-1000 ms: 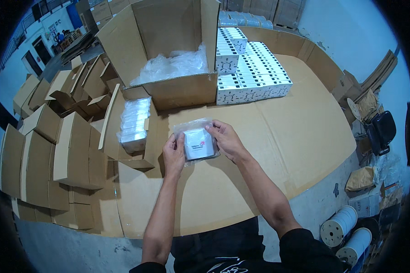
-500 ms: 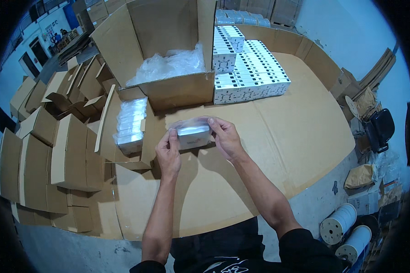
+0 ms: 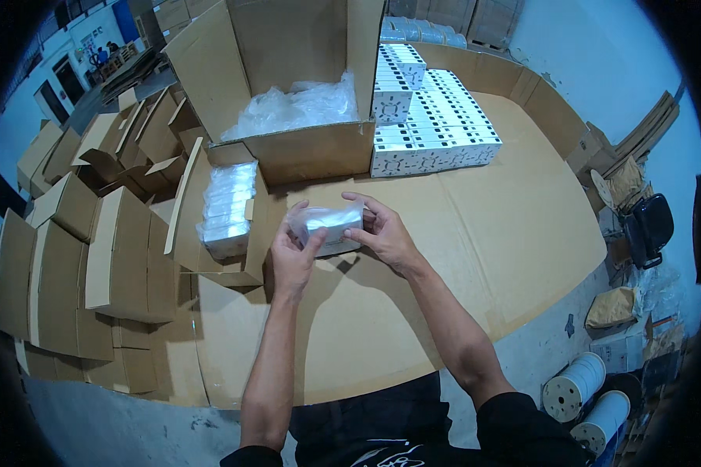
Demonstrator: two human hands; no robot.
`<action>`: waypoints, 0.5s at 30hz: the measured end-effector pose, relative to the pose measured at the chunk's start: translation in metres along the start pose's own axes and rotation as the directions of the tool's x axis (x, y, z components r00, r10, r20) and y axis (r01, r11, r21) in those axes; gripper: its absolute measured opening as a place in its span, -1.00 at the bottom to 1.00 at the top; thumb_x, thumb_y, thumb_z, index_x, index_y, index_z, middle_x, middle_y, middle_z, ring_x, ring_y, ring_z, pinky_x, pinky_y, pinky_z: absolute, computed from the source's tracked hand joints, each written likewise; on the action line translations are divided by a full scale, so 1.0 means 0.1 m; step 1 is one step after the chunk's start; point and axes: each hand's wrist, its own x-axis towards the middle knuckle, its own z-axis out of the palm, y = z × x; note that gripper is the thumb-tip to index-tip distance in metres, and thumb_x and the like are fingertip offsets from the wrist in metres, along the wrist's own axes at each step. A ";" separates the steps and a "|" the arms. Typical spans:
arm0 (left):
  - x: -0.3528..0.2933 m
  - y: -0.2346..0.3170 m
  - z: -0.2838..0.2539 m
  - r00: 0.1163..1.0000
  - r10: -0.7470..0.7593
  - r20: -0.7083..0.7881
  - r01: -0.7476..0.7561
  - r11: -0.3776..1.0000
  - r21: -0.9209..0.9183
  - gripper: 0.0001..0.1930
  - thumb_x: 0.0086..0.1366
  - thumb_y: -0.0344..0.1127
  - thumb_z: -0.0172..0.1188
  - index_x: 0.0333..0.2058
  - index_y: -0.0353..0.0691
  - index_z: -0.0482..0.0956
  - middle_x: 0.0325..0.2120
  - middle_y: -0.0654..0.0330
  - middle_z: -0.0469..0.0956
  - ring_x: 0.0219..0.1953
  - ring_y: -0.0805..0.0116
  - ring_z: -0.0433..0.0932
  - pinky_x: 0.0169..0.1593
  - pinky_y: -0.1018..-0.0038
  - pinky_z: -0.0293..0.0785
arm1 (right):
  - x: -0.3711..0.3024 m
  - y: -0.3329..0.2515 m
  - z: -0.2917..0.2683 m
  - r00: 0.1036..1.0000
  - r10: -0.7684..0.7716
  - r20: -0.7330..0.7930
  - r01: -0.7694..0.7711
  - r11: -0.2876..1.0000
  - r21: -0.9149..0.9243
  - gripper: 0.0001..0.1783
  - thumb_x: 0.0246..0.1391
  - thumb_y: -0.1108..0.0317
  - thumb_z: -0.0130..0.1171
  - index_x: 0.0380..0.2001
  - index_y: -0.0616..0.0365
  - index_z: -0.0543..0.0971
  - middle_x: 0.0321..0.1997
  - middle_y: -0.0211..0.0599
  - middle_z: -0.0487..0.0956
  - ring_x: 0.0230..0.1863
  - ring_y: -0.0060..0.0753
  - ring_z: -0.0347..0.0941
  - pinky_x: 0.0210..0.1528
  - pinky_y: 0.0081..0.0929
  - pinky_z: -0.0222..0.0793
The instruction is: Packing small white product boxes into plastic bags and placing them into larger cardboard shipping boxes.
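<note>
A small white box (image 3: 336,228) in a clear plastic bag is held above the cardboard-covered table, in front of me. My left hand (image 3: 294,247) grips its left end, thumb against the near side and fingers behind the loose plastic. At the right end my right hand (image 3: 383,233) pinches it, the thumb pressed on the front face. To the left stands an open carton (image 3: 255,247) with a row of bagged white boxes (image 3: 227,208). Behind my hands a larger open carton (image 3: 311,154) contains a heap of clear plastic bags (image 3: 294,108).
Stacked white boxes (image 3: 436,128) with dark marks stand at the far right of the large carton. Several brown cartons (image 3: 121,261) crowd the left side. A low cardboard wall (image 3: 522,84) edges the table's back. Wire spools (image 3: 575,385) and a black chair (image 3: 650,226) are on the right.
Both thumbs have come down from the bag's upper edge onto the front of the box. The fingers now wrap its ends more closely, and the plastic is bunched at the left.
</note>
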 end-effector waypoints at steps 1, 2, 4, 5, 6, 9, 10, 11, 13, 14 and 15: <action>0.00 0.01 -0.01 0.998 -0.019 0.055 0.018 0.999 0.029 -0.65 0.34 -0.26 0.36 0.02 -0.30 0.61 -0.08 0.21 0.60 0.03 0.40 0.53 0.13 0.44 0.45 | -0.01 -0.02 0.00 1.000 -0.007 0.018 0.007 1.000 -0.003 -0.35 0.16 0.58 0.30 0.32 0.16 0.40 0.02 -0.30 0.59 0.02 -0.48 0.53 0.09 -0.47 0.50; 0.00 0.02 -0.02 0.993 -0.040 0.110 0.034 0.998 0.059 -0.64 0.28 -0.30 0.42 0.00 -0.29 0.62 -0.10 0.22 0.61 0.02 0.40 0.54 0.10 0.45 0.47 | 0.00 -0.02 -0.01 1.000 -0.006 0.020 0.006 1.000 -0.003 -0.35 0.16 0.58 0.30 0.32 0.16 0.40 0.02 -0.30 0.59 0.02 -0.48 0.53 0.09 -0.47 0.50; -0.01 -0.02 -0.05 0.992 -0.053 0.112 0.042 0.994 0.097 -0.68 0.29 -0.32 0.41 -0.02 -0.29 0.63 -0.11 0.22 0.61 -0.02 0.42 0.55 0.07 0.46 0.48 | 0.00 -0.01 -0.02 1.000 0.002 0.025 -0.002 1.000 -0.001 -0.53 0.20 0.52 0.28 0.19 0.25 0.52 -0.04 -0.32 0.62 0.00 -0.49 0.53 0.07 -0.48 0.51; -0.01 -0.04 -0.07 0.991 -0.066 0.117 0.050 0.990 0.135 -0.71 0.30 -0.34 0.39 -0.05 -0.28 0.65 -0.13 0.23 0.62 -0.05 0.44 0.56 0.04 0.48 0.49 | -0.01 -0.01 -0.03 1.000 0.003 0.026 -0.003 1.000 -0.001 -0.53 0.20 0.52 0.28 0.19 0.25 0.52 -0.04 -0.32 0.62 0.00 -0.49 0.53 0.07 -0.48 0.51; -0.01 -0.05 -0.10 0.991 -0.066 0.115 0.050 0.990 0.135 -0.71 0.30 -0.34 0.39 -0.05 -0.28 0.65 -0.13 0.23 0.62 -0.05 0.44 0.56 0.04 0.48 0.49 | -0.01 -0.01 -0.03 1.000 0.020 0.022 -0.019 0.998 -0.054 -0.61 0.22 0.51 0.27 0.12 0.29 0.56 -0.06 -0.31 0.63 -0.02 -0.51 0.53 0.06 -0.48 0.51; 0.00 0.00 -0.12 0.991 -0.090 0.103 0.071 0.982 0.175 -0.78 0.32 -0.36 0.37 -0.10 -0.28 0.67 -0.19 0.27 0.64 -0.14 0.49 0.57 -0.03 0.50 0.51 | 0.00 -0.02 -0.08 0.998 0.063 0.011 -0.062 0.993 -0.099 -0.72 0.24 0.50 0.25 0.00 0.33 0.61 -0.09 -0.29 0.64 -0.05 -0.53 0.53 0.04 -0.48 0.50; -0.01 0.04 -0.10 0.991 -0.102 0.083 0.088 0.985 0.149 -0.81 0.33 -0.36 0.36 -0.12 -0.28 0.68 -0.22 0.29 0.65 -0.17 0.52 0.57 -0.06 0.52 0.50 | 0.00 -0.02 -0.10 0.996 0.089 0.004 -0.088 0.992 -0.092 -0.77 0.24 0.50 0.25 -0.05 0.33 0.63 -0.10 -0.28 0.65 -0.07 -0.54 0.53 0.03 -0.49 0.50; -0.01 0.06 -0.08 0.991 -0.114 0.064 0.105 0.987 0.122 -0.83 0.34 -0.37 0.35 -0.15 -0.28 0.69 -0.26 0.30 0.65 -0.21 0.55 0.56 -0.09 0.54 0.50 | 0.01 0.01 -0.12 0.996 0.089 0.003 -0.088 0.992 -0.092 -0.77 0.24 0.50 0.25 -0.05 0.33 0.63 -0.10 -0.28 0.65 -0.07 -0.54 0.53 0.03 -0.49 0.50; 0.01 0.01 -0.10 0.996 -0.071 0.045 0.065 0.991 0.115 -0.83 0.33 -0.35 0.36 -0.16 -0.29 0.69 -0.27 0.31 0.65 -0.23 0.57 0.55 -0.12 0.56 0.49 | 0.04 0.08 -0.15 0.997 -0.073 0.005 0.073 0.997 -0.019 -0.88 0.25 0.51 0.24 -0.16 0.31 0.63 -0.07 -0.25 0.65 -0.08 -0.53 0.53 -0.02 -0.50 0.49; 0.01 -0.01 -0.11 0.999 -0.028 0.026 0.025 0.994 0.109 -0.82 0.33 -0.34 0.37 -0.16 -0.29 0.70 -0.29 0.32 0.65 -0.26 0.59 0.54 -0.15 0.58 0.48 | 0.04 0.10 -0.13 0.997 -0.072 0.006 0.072 0.997 -0.019 -0.88 0.25 0.51 0.24 -0.16 0.31 0.63 -0.07 -0.25 0.65 -0.08 -0.53 0.53 -0.02 -0.50 0.49; 0.00 -0.03 -0.12 0.999 -0.028 0.025 0.025 0.994 0.109 -0.82 0.33 -0.34 0.37 -0.16 -0.29 0.70 -0.29 0.32 0.65 -0.26 0.59 0.54 -0.15 0.58 0.48 | 0.04 0.13 -0.11 0.995 -0.100 -0.018 0.101 0.994 0.031 -0.94 0.25 0.51 0.24 -0.24 0.28 0.59 -0.08 -0.26 0.64 -0.09 -0.53 0.53 -0.03 -0.51 0.48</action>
